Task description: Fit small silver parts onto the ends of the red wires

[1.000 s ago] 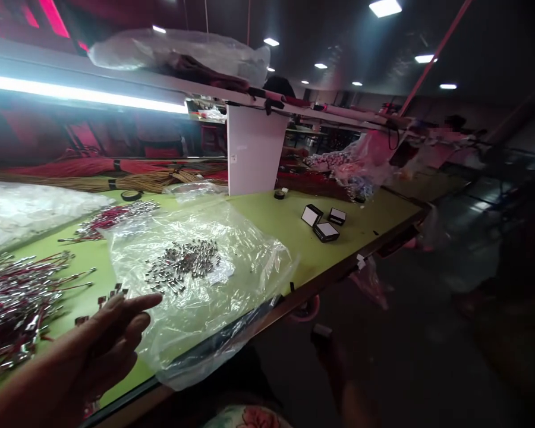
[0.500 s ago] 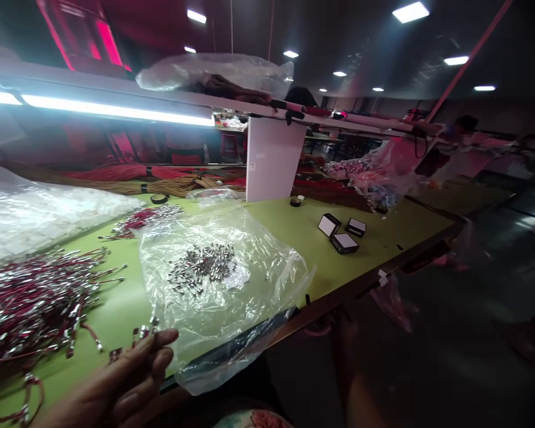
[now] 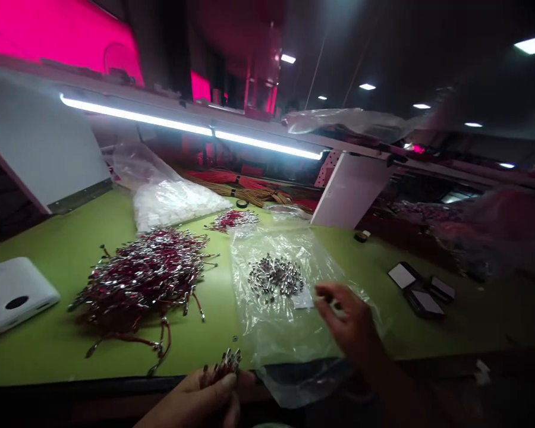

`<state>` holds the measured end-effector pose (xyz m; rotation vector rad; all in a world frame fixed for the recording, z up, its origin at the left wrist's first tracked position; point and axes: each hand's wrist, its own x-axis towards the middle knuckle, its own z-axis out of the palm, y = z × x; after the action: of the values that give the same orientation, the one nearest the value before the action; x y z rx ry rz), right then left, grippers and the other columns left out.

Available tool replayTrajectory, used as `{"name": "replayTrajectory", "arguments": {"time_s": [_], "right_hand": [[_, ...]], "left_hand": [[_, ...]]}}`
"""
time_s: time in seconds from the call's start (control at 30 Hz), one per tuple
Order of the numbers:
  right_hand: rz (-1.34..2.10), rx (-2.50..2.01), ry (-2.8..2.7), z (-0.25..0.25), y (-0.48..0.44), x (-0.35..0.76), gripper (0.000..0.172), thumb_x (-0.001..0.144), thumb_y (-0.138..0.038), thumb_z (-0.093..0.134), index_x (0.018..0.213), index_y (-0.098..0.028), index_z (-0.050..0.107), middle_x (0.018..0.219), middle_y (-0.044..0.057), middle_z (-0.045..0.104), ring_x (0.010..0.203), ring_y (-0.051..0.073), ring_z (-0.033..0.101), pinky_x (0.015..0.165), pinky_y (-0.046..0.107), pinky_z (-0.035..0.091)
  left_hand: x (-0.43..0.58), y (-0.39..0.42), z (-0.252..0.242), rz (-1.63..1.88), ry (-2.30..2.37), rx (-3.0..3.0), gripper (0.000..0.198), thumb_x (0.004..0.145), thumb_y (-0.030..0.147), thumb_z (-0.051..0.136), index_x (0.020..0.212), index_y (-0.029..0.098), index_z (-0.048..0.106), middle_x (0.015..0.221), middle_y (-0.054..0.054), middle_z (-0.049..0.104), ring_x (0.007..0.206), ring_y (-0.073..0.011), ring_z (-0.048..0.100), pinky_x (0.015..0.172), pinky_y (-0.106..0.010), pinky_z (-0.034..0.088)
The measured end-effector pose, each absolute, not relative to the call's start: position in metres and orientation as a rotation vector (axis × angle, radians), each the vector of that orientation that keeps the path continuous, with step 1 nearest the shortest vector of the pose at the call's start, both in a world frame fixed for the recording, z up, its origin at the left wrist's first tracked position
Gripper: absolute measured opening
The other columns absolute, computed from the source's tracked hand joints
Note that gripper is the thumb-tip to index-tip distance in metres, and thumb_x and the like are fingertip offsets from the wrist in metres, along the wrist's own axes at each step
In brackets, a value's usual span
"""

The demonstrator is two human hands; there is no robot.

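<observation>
My left hand [image 3: 209, 392] is closed around a bunch of short wire leads [image 3: 225, 364], their metal terminals sticking up past the thumb. Over the right part of a clear plastic bag [image 3: 289, 339], my right hand [image 3: 350, 321] has its fingers curled, thumb and forefinger tips close together. Whatever may be between them is too small to make out. On the bag lies a heap of small metal-ended pieces [image 3: 275, 278], with a white slip [image 3: 302, 298] at its right edge. A large pile of red wire leads with metal terminals [image 3: 147, 276] lies left of the bag.
Behind the bag is a smaller red lead pile [image 3: 234, 220]. A bag of white parts [image 3: 173, 202] stands further back. A white device [image 3: 18, 294] sits at far left; dark boxes with white tops [image 3: 421, 291] lie right. An upright white panel [image 3: 350, 190] rises behind.
The view has swung left, bringing the white device and whole lead pile into sight. My right hand has come over the bag. My left hand still holds the leads.
</observation>
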<state>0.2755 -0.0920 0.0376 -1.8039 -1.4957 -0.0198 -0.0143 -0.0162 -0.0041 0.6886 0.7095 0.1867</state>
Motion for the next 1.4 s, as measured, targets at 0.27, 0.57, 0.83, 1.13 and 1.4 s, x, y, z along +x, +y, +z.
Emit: {"name": "replayTrajectory", "arguments": {"time_s": [0.27,0.57,0.83,1.13,1.4], "right_hand": [[0.167,-2.087,-1.999,0.026,0.000,0.229,0.009,0.085,-0.011,0.061,0.079,-0.017,0.061,0.078,0.008,0.068,0.072,0.021,0.061,0.064,0.028,0.036],[0.227,-2.148,-1.993,0.013,0.000,0.243,0.021,0.079,-0.003,0.053,0.091,-0.016,0.064,0.080,0.007,0.068,0.071,0.021,0.060,0.064,0.029,0.034],[0.973,-1.629,-1.328,0.032,-0.023,0.221,0.014,0.088,-0.034,0.063,0.085,-0.020,0.063,0.070,-0.002,0.058,0.060,0.014,0.056,0.058,0.025,0.046],[1.307,-1.272,-0.880,0.028,-0.034,0.170,0.019,0.081,-0.034,0.077,0.078,-0.018,0.066,0.067,-0.003,0.065,0.055,0.009,0.056,0.053,0.019,0.046],[1.088,-1.418,-1.157,0.024,-0.046,0.166,0.020,0.087,-0.030,0.069,0.072,-0.018,0.063,0.061,-0.003,0.057,0.057,0.010,0.049,0.054,0.022,0.041]], "left_hand": [[-0.020,-0.001,0.016,0.334,0.638,0.678,0.026,0.086,0.039,0.070,0.093,0.014,0.065,0.063,-0.002,0.066,0.036,-0.0009,0.029,0.036,-0.014,0.017],[-0.016,0.010,0.007,0.302,0.582,0.594,0.037,0.084,0.039,0.072,0.110,0.012,0.070,0.067,0.000,0.064,0.037,-0.0032,0.039,0.035,-0.016,0.031],[-0.008,0.012,0.006,0.350,0.577,0.650,0.023,0.087,0.039,0.067,0.097,0.020,0.058,0.051,0.004,0.059,0.030,-0.0033,0.023,0.028,-0.015,0.014],[-0.006,0.012,0.008,0.362,0.606,0.681,0.026,0.084,0.040,0.072,0.086,0.016,0.063,0.059,0.004,0.059,0.034,-0.0017,0.030,0.033,-0.016,0.022],[-0.005,0.008,0.015,0.383,0.669,0.658,0.038,0.070,0.047,0.084,0.074,0.015,0.065,0.050,0.008,0.041,0.042,-0.0037,0.027,0.042,-0.018,0.022]]}}
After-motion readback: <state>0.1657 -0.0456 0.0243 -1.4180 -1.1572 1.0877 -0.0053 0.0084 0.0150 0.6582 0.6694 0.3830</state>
